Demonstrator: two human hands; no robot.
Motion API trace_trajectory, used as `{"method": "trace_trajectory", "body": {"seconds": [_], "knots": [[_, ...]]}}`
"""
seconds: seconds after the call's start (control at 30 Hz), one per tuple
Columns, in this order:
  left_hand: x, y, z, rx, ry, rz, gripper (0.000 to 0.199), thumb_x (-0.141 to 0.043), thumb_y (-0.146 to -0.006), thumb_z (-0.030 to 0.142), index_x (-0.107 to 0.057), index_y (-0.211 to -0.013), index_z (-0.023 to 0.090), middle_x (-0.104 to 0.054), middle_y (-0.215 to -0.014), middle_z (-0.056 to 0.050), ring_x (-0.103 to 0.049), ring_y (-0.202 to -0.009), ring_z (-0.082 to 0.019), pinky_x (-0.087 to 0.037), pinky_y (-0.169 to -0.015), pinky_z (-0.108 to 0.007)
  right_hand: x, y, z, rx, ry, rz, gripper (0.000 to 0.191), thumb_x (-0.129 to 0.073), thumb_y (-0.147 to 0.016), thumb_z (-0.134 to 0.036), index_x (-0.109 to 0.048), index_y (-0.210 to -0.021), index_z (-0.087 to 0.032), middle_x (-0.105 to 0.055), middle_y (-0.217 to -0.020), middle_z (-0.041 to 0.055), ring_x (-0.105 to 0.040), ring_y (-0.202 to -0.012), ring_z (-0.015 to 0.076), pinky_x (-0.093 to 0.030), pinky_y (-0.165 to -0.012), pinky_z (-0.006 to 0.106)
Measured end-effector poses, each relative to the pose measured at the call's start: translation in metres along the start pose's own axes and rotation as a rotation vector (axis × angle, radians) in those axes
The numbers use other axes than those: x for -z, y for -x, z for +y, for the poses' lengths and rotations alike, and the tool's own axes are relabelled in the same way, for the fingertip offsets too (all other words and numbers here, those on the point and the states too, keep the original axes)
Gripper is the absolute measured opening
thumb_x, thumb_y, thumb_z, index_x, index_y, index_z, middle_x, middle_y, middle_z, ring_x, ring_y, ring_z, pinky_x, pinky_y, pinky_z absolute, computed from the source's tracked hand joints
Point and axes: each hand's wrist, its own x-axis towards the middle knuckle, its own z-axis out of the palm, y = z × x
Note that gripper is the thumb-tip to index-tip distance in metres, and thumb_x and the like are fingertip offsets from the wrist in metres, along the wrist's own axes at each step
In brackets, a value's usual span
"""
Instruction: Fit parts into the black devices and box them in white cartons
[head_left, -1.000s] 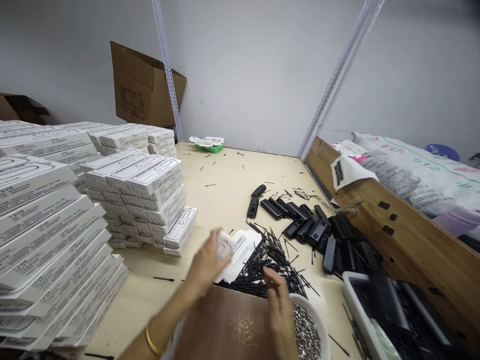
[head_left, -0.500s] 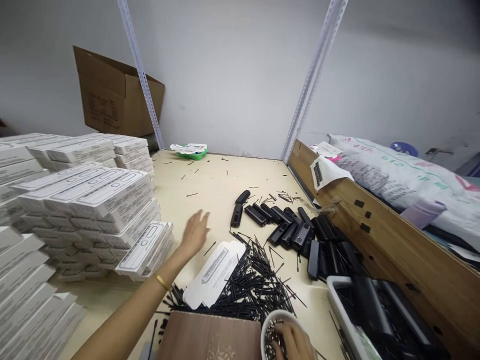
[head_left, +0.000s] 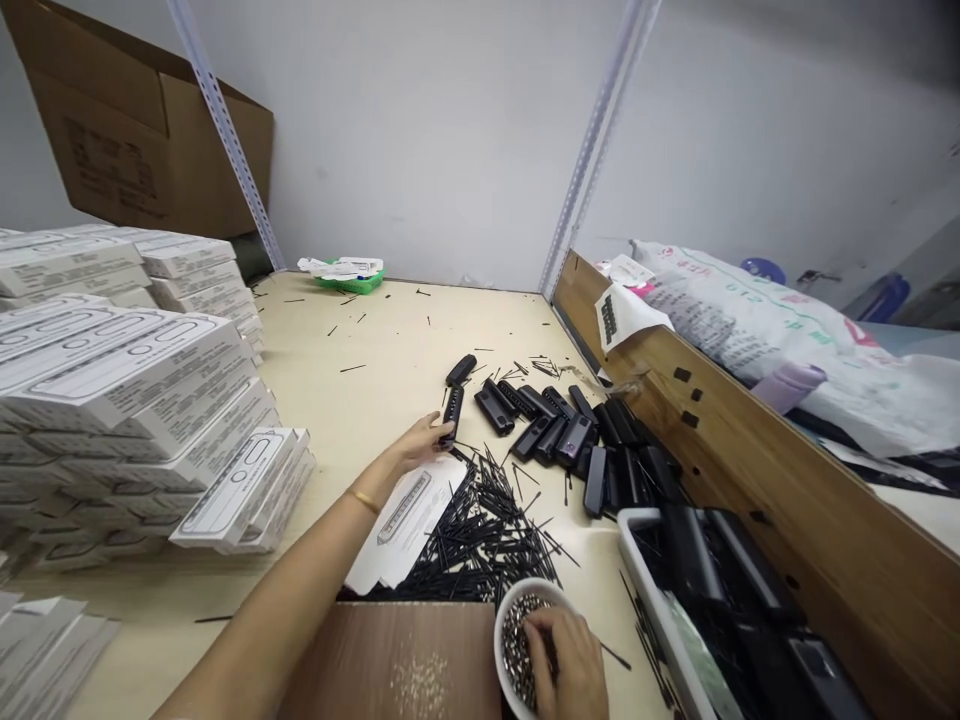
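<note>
My left hand (head_left: 421, 440) reaches over the table, its fingers closed on the near end of a slim black case (head_left: 453, 408) with a row of slots along its side. Another black case (head_left: 461, 369) lies just beyond it. Under my left wrist is a flat white printed card (head_left: 409, 520), partly on a heap of thin black sticks (head_left: 487, 540). My right hand (head_left: 570, 665) dips into a white bowl (head_left: 501, 640) of small shiny metal pieces (head_left: 517, 635). Its fingers are bent together among the pieces; what they pinch is hidden.
Stacked white boxes (head_left: 142, 390) fill the left side. More black cases (head_left: 574, 437) lie in a pile at right, beside a white tray (head_left: 637, 570) of them and a wooden board (head_left: 720, 430). A brown block (head_left: 390, 660) stands in front; a green basket (head_left: 360, 285) sits at the back.
My left hand has moved forward and right from bare table to the slotted black case and taken hold of it. My right hand stays in the bowl. The view has shifted somewhat.
</note>
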Motion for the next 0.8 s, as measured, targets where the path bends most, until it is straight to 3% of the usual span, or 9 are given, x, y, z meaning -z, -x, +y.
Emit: {"method": "trace_trajectory", "body": {"seconds": [0.07,0.13,0.2,0.27,0.4,0.53,0.67,0.8], "knots": [[0.007,0.044,-0.004,-0.042,0.211,-0.108,0.059,-0.048,-0.091,0.02,-0.022,-0.144,0.018,-0.064,-0.109,-0.012,-0.063,-0.097,-0.018,-0.05,-0.091,-0.037,0.012,-0.003,-0.008,-0.21,-0.175,-0.071,0.025,-0.054,-0.084,-0.046,-0.064,-0.078,-0.023,-0.067,-0.078,0.0045,-0.062,-0.075,0.0228,-0.044,-0.074,0.035],[0.008,0.091,-0.007,-0.056,0.58,-0.235,0.074,-0.057,-0.085,0.011,-0.018,-0.145,0.025,-0.063,-0.114,-0.009,-0.063,-0.102,-0.018,-0.048,-0.096,-0.039,0.022,-0.007,-0.017,-0.432,-0.386,-0.165,0.03,-0.058,-0.081,-0.05,-0.064,-0.081,-0.021,-0.067,-0.079,0.0053,-0.062,-0.077,0.0221,-0.047,-0.072,0.033],[0.001,0.133,-0.009,0.005,0.84,-0.232,0.084,-0.064,-0.077,0.003,-0.021,-0.144,0.028,-0.062,-0.118,-0.009,-0.063,-0.105,-0.019,-0.046,-0.099,-0.039,0.028,-0.011,-0.028,-0.583,-0.593,-0.229,0.031,-0.062,-0.078,-0.05,-0.063,-0.082,-0.019,-0.067,-0.08,0.0048,-0.063,-0.078,0.0205,-0.049,-0.07,0.03],[-0.01,0.165,-0.012,0.094,0.981,-0.142,0.078,-0.066,-0.077,0.003,-0.028,-0.141,0.026,-0.062,-0.12,-0.01,-0.063,-0.106,-0.02,-0.047,-0.099,-0.039,0.028,-0.014,-0.039,-0.636,-0.729,-0.241,0.028,-0.067,-0.076,-0.046,-0.063,-0.082,-0.019,-0.066,-0.079,0.0035,-0.062,-0.076,0.0179,-0.049,-0.069,0.027],[-0.034,0.196,-0.017,0.257,1.204,0.062,0.046,-0.061,-0.084,0.014,-0.045,-0.127,0.013,-0.065,-0.113,-0.015,-0.063,-0.106,-0.025,-0.049,-0.097,-0.042,0.017,-0.014,-0.058,-0.586,-0.805,-0.234,0.024,-0.072,-0.072,-0.04,-0.063,-0.078,-0.018,-0.063,-0.075,0.0013,-0.06,-0.073,0.0151,-0.049,-0.068,0.025],[-0.045,0.204,-0.018,0.327,1.331,0.149,0.021,-0.056,-0.087,0.013,-0.056,-0.108,0.008,-0.068,-0.105,-0.017,-0.063,-0.106,-0.027,-0.05,-0.096,-0.043,0.004,-0.014,-0.07,-0.421,-0.7,-0.226,0.022,-0.068,-0.075,-0.038,-0.065,-0.079,-0.017,-0.065,-0.075,0.0031,-0.062,-0.072,0.0174,-0.051,-0.067,0.028],[-0.045,0.21,-0.015,0.355,1.364,0.162,0.015,-0.054,-0.088,0.014,-0.06,-0.1,0.006,-0.069,-0.102,-0.018,-0.063,-0.106,-0.027,-0.051,-0.095,-0.041,-0.003,-0.013,-0.079,-0.223,-0.436,-0.168,0.018,-0.057,-0.084,-0.035,-0.065,-0.082,-0.019,-0.066,-0.079,0.0039,-0.062,-0.077,0.0189,-0.049,-0.069,0.028],[-0.045,0.214,-0.015,0.337,1.357,0.172,0.015,-0.055,-0.088,0.013,-0.061,-0.1,0.006,-0.069,-0.102,-0.017,-0.063,-0.106,-0.026,-0.052,-0.095,-0.04,-0.004,-0.014,-0.082,-0.076,-0.352,-0.109,0.016,-0.051,-0.088,-0.03,-0.062,-0.081,-0.021,-0.066,-0.079,0.0034,-0.062,-0.076,0.0184,-0.048,-0.069,0.028]]}}
